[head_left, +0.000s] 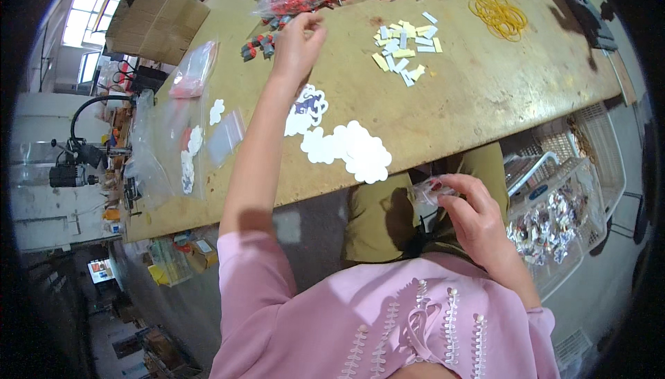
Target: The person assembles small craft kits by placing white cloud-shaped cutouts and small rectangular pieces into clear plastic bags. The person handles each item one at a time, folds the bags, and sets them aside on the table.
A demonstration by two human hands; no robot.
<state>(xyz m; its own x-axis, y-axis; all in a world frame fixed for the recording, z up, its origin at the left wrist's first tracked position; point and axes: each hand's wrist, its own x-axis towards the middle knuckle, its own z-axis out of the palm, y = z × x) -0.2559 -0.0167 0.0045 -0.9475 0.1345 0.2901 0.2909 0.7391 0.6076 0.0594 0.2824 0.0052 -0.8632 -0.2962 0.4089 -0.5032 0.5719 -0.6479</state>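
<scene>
Small clear plastic bag [424, 191], pinched in right hand [476, 214]; I see left hand [298, 48] half-curled by small red-and-grey pieces [260, 46], grip unclear.

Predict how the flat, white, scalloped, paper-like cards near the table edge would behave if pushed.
The cards look thin, so they are probably light. Lying overlapped, they may slide apart; their flat shape makes rolling unlikely.

A plain pink top [305, 323] is worn, its left sleeve [253, 268] and right sleeve [544, 337] cut short so that the forearms are left bare. The front is decorated with upright rows of pale ladder-like trim [450, 317], some topped by a round whitish bead [453, 292], and with a looped pink bow [416, 330]. Olive trousers [374, 233] are worn below; the left hand [299, 43] and right hand [472, 209] are uncovered
</scene>
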